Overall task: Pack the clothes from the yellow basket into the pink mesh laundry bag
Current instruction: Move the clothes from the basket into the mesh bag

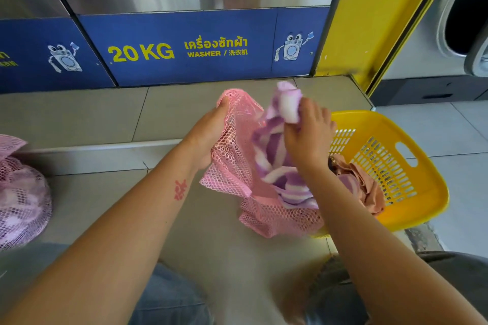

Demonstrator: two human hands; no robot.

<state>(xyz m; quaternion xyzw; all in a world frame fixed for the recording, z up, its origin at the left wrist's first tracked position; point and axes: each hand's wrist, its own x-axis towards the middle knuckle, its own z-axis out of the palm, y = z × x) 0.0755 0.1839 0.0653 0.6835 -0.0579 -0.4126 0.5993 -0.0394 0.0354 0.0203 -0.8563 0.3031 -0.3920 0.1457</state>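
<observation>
My left hand [208,132] grips the rim of the pink mesh laundry bag [232,166] and holds its mouth up and open. My right hand [307,134] is closed on a purple-and-white striped cloth [277,155], whose top bunches above my fingers while its lower part hangs inside the bag's mouth. The bag's bottom rests on the floor against the yellow basket [412,192], which stands at the right. In the basket lies a salmon-pink garment [367,185], partly hidden by my right forearm.
A second pink mesh bag [21,192], filled with pale clothes, sits at the left edge. A tiled step [105,119] runs in front of the blue-fronted 20 KG washer [190,47]. A yellow pillar [369,21] and another machine stand at the right. My knees are below.
</observation>
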